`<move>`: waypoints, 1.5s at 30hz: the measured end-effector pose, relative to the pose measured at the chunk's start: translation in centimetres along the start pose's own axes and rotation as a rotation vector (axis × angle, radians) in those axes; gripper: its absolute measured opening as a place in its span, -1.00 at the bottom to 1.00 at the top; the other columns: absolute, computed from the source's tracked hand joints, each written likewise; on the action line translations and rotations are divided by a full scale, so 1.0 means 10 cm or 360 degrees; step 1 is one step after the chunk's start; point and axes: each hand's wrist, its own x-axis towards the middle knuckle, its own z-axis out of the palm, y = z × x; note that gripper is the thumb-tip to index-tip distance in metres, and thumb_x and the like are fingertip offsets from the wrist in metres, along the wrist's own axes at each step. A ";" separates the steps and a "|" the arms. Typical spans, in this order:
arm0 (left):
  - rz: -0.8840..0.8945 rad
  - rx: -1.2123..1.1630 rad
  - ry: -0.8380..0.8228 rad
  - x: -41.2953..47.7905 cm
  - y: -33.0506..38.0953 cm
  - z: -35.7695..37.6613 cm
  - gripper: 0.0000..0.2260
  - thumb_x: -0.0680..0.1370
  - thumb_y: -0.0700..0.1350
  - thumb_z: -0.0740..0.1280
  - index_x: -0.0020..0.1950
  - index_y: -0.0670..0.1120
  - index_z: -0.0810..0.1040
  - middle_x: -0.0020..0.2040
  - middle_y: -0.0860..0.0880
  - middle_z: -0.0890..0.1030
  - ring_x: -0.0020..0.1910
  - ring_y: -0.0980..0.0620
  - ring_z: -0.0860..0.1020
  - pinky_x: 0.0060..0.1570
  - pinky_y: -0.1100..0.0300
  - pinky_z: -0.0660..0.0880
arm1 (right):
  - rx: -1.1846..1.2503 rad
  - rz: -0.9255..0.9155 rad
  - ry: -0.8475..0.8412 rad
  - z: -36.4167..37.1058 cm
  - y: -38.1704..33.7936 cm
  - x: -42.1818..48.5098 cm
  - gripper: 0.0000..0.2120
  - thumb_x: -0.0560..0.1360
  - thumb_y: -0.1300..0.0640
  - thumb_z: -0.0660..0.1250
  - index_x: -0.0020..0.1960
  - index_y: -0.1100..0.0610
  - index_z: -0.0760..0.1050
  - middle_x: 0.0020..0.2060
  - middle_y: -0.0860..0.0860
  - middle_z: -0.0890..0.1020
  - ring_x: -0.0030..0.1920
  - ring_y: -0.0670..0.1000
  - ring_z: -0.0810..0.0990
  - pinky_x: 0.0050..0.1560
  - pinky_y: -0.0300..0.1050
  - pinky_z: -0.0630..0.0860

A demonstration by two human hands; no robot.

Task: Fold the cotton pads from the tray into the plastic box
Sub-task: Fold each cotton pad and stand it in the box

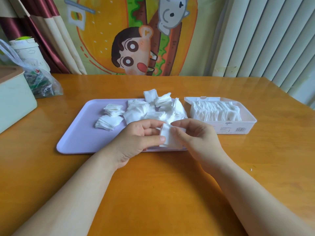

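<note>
A lilac tray (76, 137) lies on the wooden table with a heap of loose white cotton pads (153, 109) at its back right and two small stacks (110, 116) to the left. Over the tray's front edge, both hands hold one white cotton pad (167, 137). My left hand (141, 138) pinches its left edge between thumb and fingers. My right hand (194, 135) pinches its right side. To the right of the tray stands a clear plastic box (245, 124), open, with a row of pads (216, 111) standing on edge inside.
A pale green box (15, 103) sits at the table's left edge, with a plastic bag (42, 84) and a white tub (25, 50) behind it. A cartoon cloth and curtains hang behind the table. Bare table lies in front of the tray.
</note>
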 end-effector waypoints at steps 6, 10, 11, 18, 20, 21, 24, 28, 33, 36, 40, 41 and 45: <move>0.0120 -0.0056 -0.0009 0.00 -0.04 0.01 -0.61 0.53 -0.39 0.47 0.30 -0.07 0.64 0.09 -0.16 0.75 0.15 -0.08 0.70 0.15 0.19 0.62 | 0.0184 0.0038 -0.0014 -0.01 -0.04 -0.01 -0.96 0.62 0.27 0.43 0.02 0.22 0.67 -0.06 0.21 0.74 -0.13 0.06 0.70 -0.09 0.03 0.66; 0.0118 -0.0049 0.0015 0.00 -0.04 0.01 -0.62 0.55 -0.38 0.45 0.31 -0.05 0.64 0.10 -0.12 0.75 0.10 0.02 0.71 0.00 0.31 0.58 | 0.0229 0.0035 -0.0016 -0.03 -0.03 0.00 -0.96 0.62 0.30 0.41 0.02 0.28 0.64 -0.18 0.11 0.72 -0.21 0.04 0.68 -0.15 -0.08 0.65; 0.0113 -0.0050 0.0024 0.00 -0.03 0.01 -0.62 0.55 -0.38 0.45 0.31 -0.05 0.64 0.10 -0.11 0.75 0.08 0.06 0.71 -0.04 0.34 0.57 | 0.0236 0.0031 -0.0015 -0.03 -0.04 0.00 -0.95 0.62 0.30 0.41 0.03 0.29 0.63 -0.19 0.10 0.71 -0.21 0.03 0.68 -0.16 -0.09 0.64; 0.0072 0.0038 0.0128 0.01 -0.02 0.01 -0.68 0.59 -0.29 0.43 0.28 0.01 0.65 0.10 -0.01 0.76 -0.08 0.15 0.67 -0.21 0.28 0.46 | 0.0231 0.0026 -0.0023 -0.02 -0.04 -0.01 -0.96 0.63 0.27 0.41 0.03 0.26 0.62 -0.17 0.08 0.71 -0.16 0.06 0.68 -0.15 -0.01 0.63; 0.0060 0.0019 0.0168 0.02 -0.02 0.01 -0.71 0.60 -0.27 0.43 0.26 0.02 0.67 0.07 -0.02 0.76 -0.07 0.09 0.68 -0.17 0.17 0.43 | 0.0205 0.0020 -0.0017 -0.01 -0.04 -0.01 -0.97 0.63 0.27 0.42 0.03 0.24 0.62 -0.15 0.09 0.71 -0.14 0.05 0.69 -0.15 0.00 0.63; 0.0056 0.0014 0.0184 0.02 -0.02 0.02 -0.73 0.59 -0.24 0.44 0.24 0.02 0.68 0.06 -0.02 0.77 -0.06 0.08 0.68 -0.16 0.15 0.42 | 0.0197 0.0015 -0.0024 -0.01 -0.04 -0.01 -0.97 0.63 0.26 0.42 0.02 0.22 0.63 -0.14 0.12 0.72 -0.14 0.06 0.69 -0.15 -0.01 0.63; 0.0049 0.0005 0.0186 0.01 -0.01 0.05 -0.76 0.55 -0.14 0.51 0.21 0.06 0.69 0.04 0.00 0.77 -0.05 0.10 0.68 -0.15 0.18 0.41 | 0.0182 0.0014 -0.0067 0.00 -0.03 -0.02 -0.97 0.62 0.26 0.43 0.03 0.17 0.64 -0.10 0.17 0.73 -0.13 0.05 0.69 -0.13 -0.02 0.62; 0.0056 0.0037 0.0196 0.03 -0.02 0.06 -0.81 0.55 -0.10 0.51 0.15 0.07 0.73 0.04 0.02 0.77 -0.06 0.13 0.65 -0.18 0.24 0.41 | 0.0157 0.0008 -0.0144 0.00 -0.04 -0.02 -0.86 0.62 0.24 0.44 0.15 0.11 0.70 -0.03 0.06 0.78 -0.08 -0.01 0.70 -0.06 -0.03 0.62; 0.0040 0.0078 0.0223 0.06 -0.06 0.06 -0.90 0.58 -0.07 0.48 0.04 -0.06 0.74 -0.10 -0.05 0.71 -0.13 0.10 0.56 -0.19 0.23 0.42 | 0.0155 -0.0030 -0.0059 0.02 -0.01 -0.03 -0.86 0.56 0.19 0.52 0.11 0.07 0.77 -0.07 0.24 0.75 -0.14 0.05 0.62 -0.08 0.08 0.58; 0.0005 0.0126 0.0291 0.07 -0.07 0.09 -0.90 0.60 -0.09 0.44 0.02 -0.08 0.73 -0.17 0.00 0.68 -0.18 0.13 0.55 -0.19 0.21 0.44 | 0.0131 -0.0064 0.0049 0.06 0.00 -0.03 -0.86 0.53 0.18 0.56 0.06 0.03 0.79 -0.09 0.09 0.77 -0.09 -0.04 0.65 0.07 0.14 0.60; -0.0025 0.0077 0.0416 0.09 -0.09 0.06 -0.91 0.61 -0.08 0.42 0.01 -0.04 0.73 -0.07 0.02 0.75 -0.16 0.10 0.58 -0.16 0.14 0.52 | 0.0152 -0.0105 0.0155 0.04 -0.03 -0.03 -0.93 0.59 0.21 0.50 0.01 0.07 0.74 -0.14 0.00 0.77 -0.06 0.00 0.70 0.11 0.05 0.58; -0.0025 0.0053 0.0426 0.10 -0.09 0.04 -0.90 0.62 -0.06 0.42 0.03 -0.02 0.72 0.00 0.02 0.76 -0.12 0.03 0.60 -0.10 0.07 0.55 | 0.0166 -0.0097 0.0207 0.02 -0.04 -0.03 -0.93 0.60 0.21 0.47 -0.01 0.08 0.72 -0.16 0.00 0.77 -0.08 0.00 0.70 0.08 0.02 0.59; 0.0088 -0.0039 0.0406 0.07 -0.09 0.00 -0.89 0.63 -0.08 0.44 0.14 -0.04 0.69 0.05 -0.06 0.75 -0.09 0.00 0.61 -0.11 0.08 0.51 | 0.0027 0.0015 0.0418 -0.07 -0.03 0.01 -0.88 0.59 0.19 0.48 -0.05 -0.02 0.71 -0.25 -0.08 0.74 -0.18 -0.09 0.68 -0.04 -0.06 0.61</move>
